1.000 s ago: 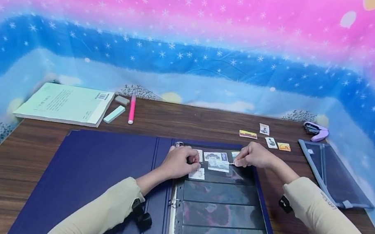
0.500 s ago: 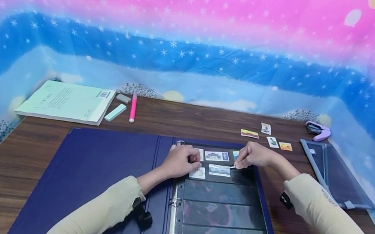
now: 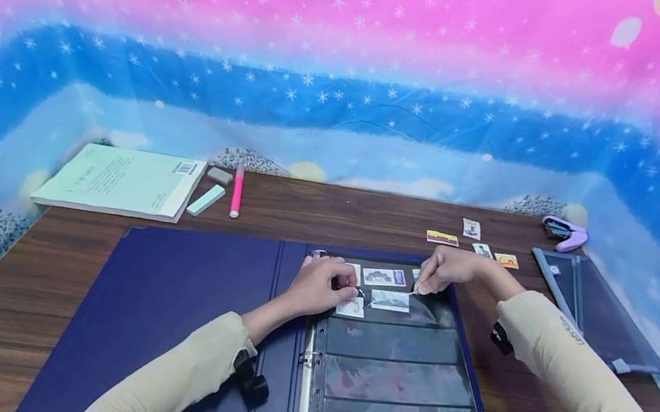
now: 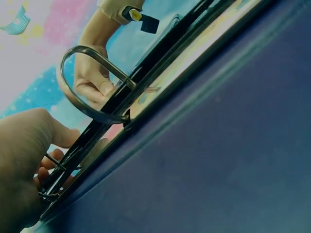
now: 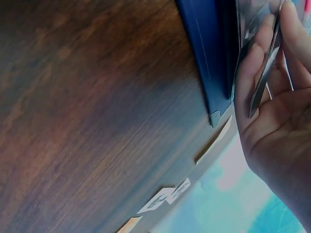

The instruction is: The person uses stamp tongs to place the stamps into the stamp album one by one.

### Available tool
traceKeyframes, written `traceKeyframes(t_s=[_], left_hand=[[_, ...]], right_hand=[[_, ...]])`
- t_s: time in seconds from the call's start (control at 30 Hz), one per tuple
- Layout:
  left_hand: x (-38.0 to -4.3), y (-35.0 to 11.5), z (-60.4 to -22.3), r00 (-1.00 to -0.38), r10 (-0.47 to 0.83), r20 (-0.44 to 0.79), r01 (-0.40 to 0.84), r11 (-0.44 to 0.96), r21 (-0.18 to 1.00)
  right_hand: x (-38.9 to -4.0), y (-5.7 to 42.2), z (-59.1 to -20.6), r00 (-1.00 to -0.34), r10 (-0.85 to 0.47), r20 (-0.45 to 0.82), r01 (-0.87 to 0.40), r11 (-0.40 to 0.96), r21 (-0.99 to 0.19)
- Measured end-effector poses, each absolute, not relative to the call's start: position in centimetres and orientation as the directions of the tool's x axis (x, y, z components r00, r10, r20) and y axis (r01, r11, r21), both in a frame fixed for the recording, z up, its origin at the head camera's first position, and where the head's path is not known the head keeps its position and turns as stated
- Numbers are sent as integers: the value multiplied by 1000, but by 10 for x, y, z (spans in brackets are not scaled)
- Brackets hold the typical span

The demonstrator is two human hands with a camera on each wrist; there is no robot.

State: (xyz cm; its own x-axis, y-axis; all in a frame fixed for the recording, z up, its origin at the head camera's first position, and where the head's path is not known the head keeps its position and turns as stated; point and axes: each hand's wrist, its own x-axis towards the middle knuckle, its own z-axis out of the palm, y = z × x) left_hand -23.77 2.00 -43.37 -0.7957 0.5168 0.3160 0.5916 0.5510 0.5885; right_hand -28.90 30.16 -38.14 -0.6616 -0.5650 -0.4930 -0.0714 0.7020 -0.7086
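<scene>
My right hand (image 3: 441, 270) pinches metal tweezers (image 5: 267, 73) between thumb and fingers. Their tips meet the right edge of a pale landscape stamp (image 3: 390, 300), which lies over the top pocket row of a black album page (image 3: 401, 366). My left hand (image 3: 323, 284) is at the page's upper left, thumb and curled fingers at the page edge beside a metal ring (image 4: 92, 53). Its fingertips partly hide a small stamp (image 3: 351, 305) below them. Above lie another stamp (image 3: 384, 277) and two partly covered ones.
The open blue binder (image 3: 182, 327) spans the table. Loose stamps (image 3: 442, 238) lie behind it, near a mesh zip pouch (image 3: 603, 313) and purple stapler (image 3: 566, 234). At back left are a green book (image 3: 122, 180), erasers (image 3: 206, 200) and a pink marker (image 3: 236, 192).
The landscape stamp has shifted from overlapping the stamp above it to lying lower in the row, level and flatter. My right hand moved slightly down with the tweezers; my left hand stays in place.
</scene>
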Motion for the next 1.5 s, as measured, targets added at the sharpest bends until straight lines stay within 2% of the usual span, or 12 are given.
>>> traceKeyframes(t_s=[0.4,0.83,1.5], left_hand=[[-239,20,-434,-818,491,299,540,477,694],[-238,20,-434,-844,466,264,499,504,705],[-237,22,-431,-852,468,234,486,541,686]], right_hand=[[-288,304,-389,-709,-592,-383,-181,678,-713],[-286,298,-388,-677,-614,-406,-197,682,-705],[-276,302,-392,-704,-630,-329,-253,654,-713]])
